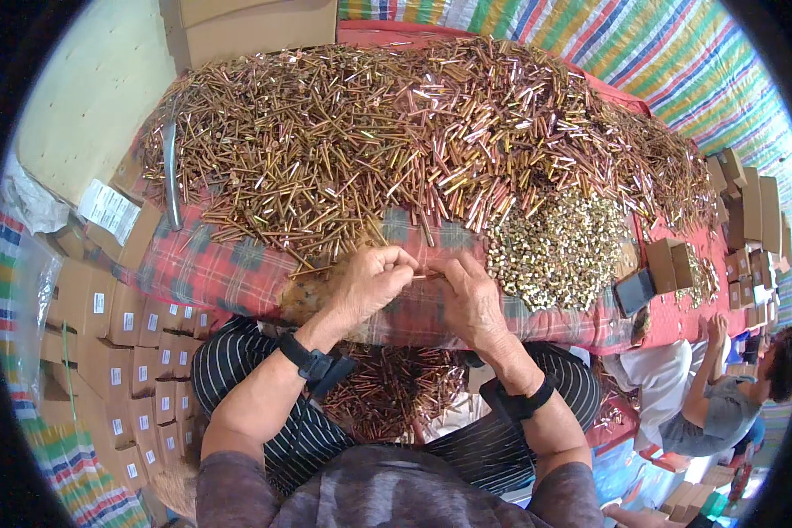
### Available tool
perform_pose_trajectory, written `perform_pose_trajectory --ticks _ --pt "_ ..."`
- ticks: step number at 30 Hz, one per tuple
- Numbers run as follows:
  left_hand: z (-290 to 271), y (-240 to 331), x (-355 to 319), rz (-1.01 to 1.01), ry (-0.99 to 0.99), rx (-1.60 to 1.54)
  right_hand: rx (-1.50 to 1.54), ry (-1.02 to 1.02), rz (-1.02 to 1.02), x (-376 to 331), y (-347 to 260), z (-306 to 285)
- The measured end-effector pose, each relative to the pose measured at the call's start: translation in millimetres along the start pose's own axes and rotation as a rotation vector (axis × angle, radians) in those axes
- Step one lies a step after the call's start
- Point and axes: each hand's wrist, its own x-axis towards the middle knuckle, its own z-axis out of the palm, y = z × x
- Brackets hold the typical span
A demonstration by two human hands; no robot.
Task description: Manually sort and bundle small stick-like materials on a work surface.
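My left hand (374,280) and my right hand (472,297) meet at the near edge of a table covered in red plaid cloth (211,268). Between their fingertips they pinch a thin copper-coloured metal rod (426,275). Beyond my hands a huge heap of similar brass and copper rods (396,132) covers the table. To the right of my right hand lies a patch of small pale metal caps (559,251). In my lap, between my striped trouser legs, sits another pile of rods (387,392). Both wrists wear black bands.
Stacks of small cardboard boxes (114,352) stand at my left. More small boxes (748,229) line the table's right end. Another person (722,400) sits at the lower right. A large carton (255,26) stands behind the heap.
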Motion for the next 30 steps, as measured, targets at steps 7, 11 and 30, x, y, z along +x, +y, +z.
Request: perform_pose_trajectory --ticks 7,11,30 --pt "16 3 -7 -0.030 -0.051 -0.212 0.175 0.024 0.186 -5 4 -2" --pt "13 -5 -5 -0.034 0.021 -0.194 -0.538 0.064 0.259 -7 41 -19" --pt "2 5 -14 -0.175 0.047 -0.506 -0.066 0.078 0.174 -1 19 -11"
